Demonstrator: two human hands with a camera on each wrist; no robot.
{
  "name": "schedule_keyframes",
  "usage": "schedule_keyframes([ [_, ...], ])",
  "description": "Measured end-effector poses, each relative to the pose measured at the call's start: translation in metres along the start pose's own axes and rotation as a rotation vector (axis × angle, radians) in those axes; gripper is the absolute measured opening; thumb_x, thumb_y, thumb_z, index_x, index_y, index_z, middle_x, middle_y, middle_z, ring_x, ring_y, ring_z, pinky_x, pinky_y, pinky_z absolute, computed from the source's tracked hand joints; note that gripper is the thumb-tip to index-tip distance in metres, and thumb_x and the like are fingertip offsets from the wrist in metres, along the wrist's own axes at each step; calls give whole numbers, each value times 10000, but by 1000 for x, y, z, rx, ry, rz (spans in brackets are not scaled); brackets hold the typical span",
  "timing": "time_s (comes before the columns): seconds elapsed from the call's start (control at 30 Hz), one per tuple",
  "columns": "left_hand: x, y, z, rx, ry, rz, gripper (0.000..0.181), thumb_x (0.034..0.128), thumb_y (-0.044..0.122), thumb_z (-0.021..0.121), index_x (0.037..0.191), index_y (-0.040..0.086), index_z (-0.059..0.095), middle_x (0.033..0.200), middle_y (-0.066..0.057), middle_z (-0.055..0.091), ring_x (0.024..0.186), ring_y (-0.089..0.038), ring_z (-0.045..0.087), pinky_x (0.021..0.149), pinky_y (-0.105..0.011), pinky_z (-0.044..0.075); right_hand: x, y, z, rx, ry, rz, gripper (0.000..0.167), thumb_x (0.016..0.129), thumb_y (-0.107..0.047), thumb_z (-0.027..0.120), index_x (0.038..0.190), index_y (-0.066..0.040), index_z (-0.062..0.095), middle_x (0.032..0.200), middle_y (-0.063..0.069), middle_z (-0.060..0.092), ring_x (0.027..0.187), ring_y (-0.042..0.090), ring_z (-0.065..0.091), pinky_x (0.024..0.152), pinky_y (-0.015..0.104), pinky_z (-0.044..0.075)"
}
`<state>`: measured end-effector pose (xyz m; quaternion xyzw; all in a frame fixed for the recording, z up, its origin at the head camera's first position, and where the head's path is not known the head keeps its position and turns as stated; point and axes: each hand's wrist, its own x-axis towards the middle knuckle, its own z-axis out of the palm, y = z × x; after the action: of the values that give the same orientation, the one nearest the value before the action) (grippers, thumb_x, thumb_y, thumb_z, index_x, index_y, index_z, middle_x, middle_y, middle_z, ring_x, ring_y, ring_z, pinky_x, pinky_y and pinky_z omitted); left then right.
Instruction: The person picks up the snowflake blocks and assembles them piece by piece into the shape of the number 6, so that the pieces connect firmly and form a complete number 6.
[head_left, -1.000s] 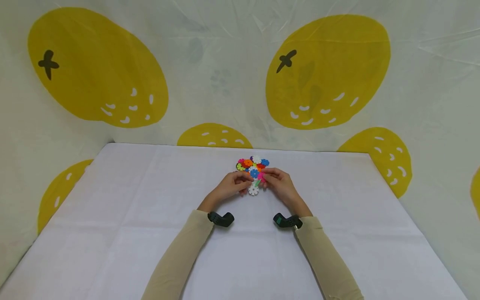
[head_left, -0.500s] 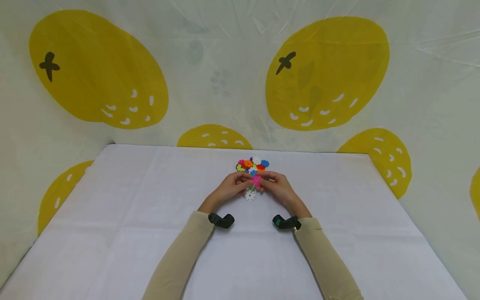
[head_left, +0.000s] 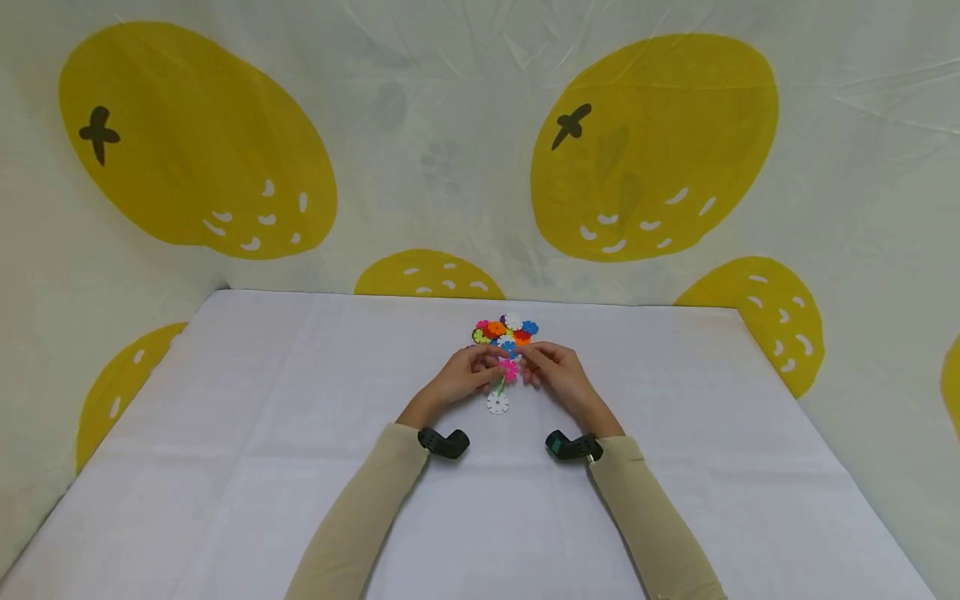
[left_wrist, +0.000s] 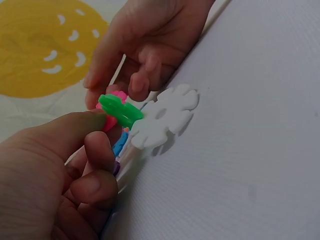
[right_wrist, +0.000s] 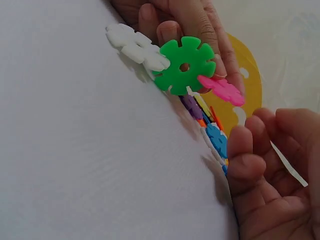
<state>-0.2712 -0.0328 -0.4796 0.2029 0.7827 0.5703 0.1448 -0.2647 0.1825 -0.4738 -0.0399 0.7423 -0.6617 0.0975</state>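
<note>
Three linked snowflake discs, white (right_wrist: 137,46), green (right_wrist: 192,52) and pink (right_wrist: 222,91), hang together between the hands. My left hand (left_wrist: 55,165) pinches this chain at its pink and green end between thumb and fingertips. The white disc (head_left: 497,403) sticks out toward me, just over the cloth. My right hand (head_left: 561,375) is close by on the right, its fingers loosely bent and apart from the chain. In the right wrist view nothing shows between the right fingers (right_wrist: 250,165). Part of the pink disc (head_left: 509,370) is behind the left fingertips.
A pile of loose snowflake discs (head_left: 497,329) in several colours lies just beyond the hands. A white cloth (head_left: 300,400) covers the table. Behind its far edge hangs a curtain (head_left: 450,125) printed with yellow fruit.
The right hand held the pink disc and has let go of it. That disc now sits linked at the left fingertips, and the chain has come nearer to me.
</note>
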Motion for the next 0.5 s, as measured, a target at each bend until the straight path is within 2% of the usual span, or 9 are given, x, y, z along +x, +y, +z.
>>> schedule_keyframes([
  [0.07,0,0,0,1,-3,4,321,939,178,662,1245,85,628,947,-62,641,625,-141,545,625,-201,484,0,-1,-1,-19,63,8,355,982,-294,595,1184,-7,651,890,86,627,695,161,586,627,177,496],
  [0.23,0,0,-1,12,-13,26,299,942,172,657,1229,90,643,919,-54,633,635,-142,531,620,-199,472,-2,-4,-1,-148,200,5,309,949,-254,654,1161,-30,670,1053,103,631,863,193,551,691,152,491],
  [0.33,0,-1,-1,7,-17,34,294,939,161,659,1220,75,645,918,-65,632,636,-144,531,611,-199,468,-1,-3,0,-232,236,5,274,928,-198,681,1149,-36,676,1116,121,615,919,220,523,707,158,472],
  [0.5,1,-1,0,-5,-19,13,307,933,181,672,1219,71,647,934,-76,628,656,-148,540,611,-208,458,1,2,-1,-346,254,1,282,907,-152,700,1170,-53,678,1082,125,559,887,226,495,699,195,437],
])
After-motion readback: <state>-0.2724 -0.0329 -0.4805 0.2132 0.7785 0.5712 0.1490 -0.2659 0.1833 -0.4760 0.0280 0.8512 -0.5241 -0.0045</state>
